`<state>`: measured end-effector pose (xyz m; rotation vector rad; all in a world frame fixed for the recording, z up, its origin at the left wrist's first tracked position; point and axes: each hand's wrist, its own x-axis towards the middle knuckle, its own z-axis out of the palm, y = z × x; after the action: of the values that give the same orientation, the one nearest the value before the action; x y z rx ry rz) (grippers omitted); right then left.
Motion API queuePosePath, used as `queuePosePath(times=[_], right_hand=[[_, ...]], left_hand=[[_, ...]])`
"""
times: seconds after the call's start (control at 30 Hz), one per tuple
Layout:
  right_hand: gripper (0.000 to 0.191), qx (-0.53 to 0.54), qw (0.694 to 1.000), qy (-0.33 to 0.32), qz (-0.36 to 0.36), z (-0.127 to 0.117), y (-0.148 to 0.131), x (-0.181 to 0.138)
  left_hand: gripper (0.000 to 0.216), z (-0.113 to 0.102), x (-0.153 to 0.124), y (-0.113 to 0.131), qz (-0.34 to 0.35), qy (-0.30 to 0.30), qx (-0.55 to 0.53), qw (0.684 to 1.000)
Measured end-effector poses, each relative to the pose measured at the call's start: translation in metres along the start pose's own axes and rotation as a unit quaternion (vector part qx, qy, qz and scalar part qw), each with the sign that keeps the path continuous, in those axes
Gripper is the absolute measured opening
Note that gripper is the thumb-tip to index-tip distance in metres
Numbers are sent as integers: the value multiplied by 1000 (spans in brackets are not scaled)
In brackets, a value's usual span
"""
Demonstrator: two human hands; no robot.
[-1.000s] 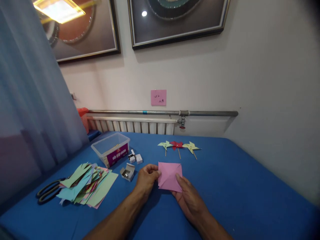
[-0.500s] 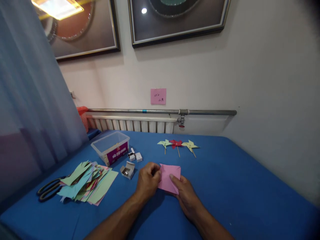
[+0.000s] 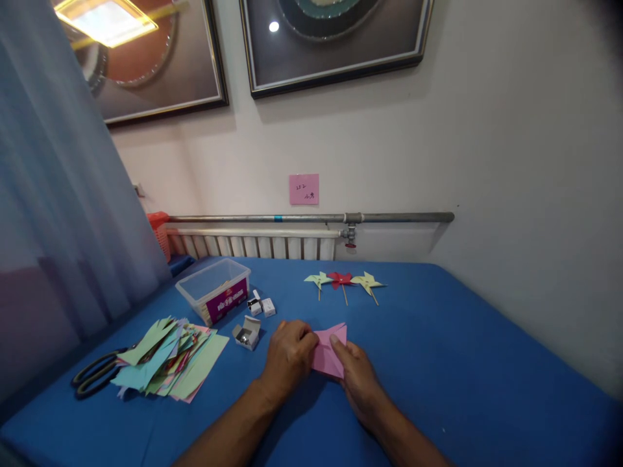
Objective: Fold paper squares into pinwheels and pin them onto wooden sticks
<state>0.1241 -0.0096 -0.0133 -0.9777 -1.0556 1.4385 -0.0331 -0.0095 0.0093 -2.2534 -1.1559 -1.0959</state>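
- Pink paper (image 3: 331, 353): held up in front of the person, between both hands, apart from the counter (image 3: 438, 363). A corner peaks at its upper right; a line runs inward from the right side, crease or slit, cannot tell which.
- Left hand (image 3: 288, 355): fingers curled, grip closed on the paper's left part. Fingertips mostly hidden.
- Right hand (image 3: 360, 376): grip pinching the right side, thumb on top, fingers beneath.
- Progress (judged): working of the pink piece looks partway. No stick or pin shows on it; centre not fastened as far as visible. Folding and mounting would be what is left.
- Done: three pinwheels lying beyond the hands in a row, pale green (image 3: 318, 280), red (image 3: 341, 279), yellow (image 3: 367, 282), each on a stick.
- Obstruction: left hand covers part of the paper, so its state there is unclear.
- Left of the hands: open box (image 3: 246, 342) with small metal pieces; two more little boxes (image 3: 268, 307) just behind it; clear tub (image 3: 227, 302) holding sticks.
- Farther left: heap of cut paper (image 3: 170, 363), partly over the scissors (image 3: 92, 376); only the handles show.
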Motion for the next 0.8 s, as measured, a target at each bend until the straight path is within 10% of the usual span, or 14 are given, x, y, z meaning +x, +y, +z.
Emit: queuePosePath(times=[0.57, 0.7, 0.8], right_hand=[[39, -4, 999, 36, 11, -2, 5, 7], [45, -49, 998, 47, -18, -10, 3, 13], [49, -88, 995, 36, -43, -13, -3, 14]], left_hand=[[23, -3, 1, 6, 31, -6, 12, 999], [16, -8, 5, 8, -127, -17, -155, 980], [19, -8, 10, 6, -335, -54, -314, 887]])
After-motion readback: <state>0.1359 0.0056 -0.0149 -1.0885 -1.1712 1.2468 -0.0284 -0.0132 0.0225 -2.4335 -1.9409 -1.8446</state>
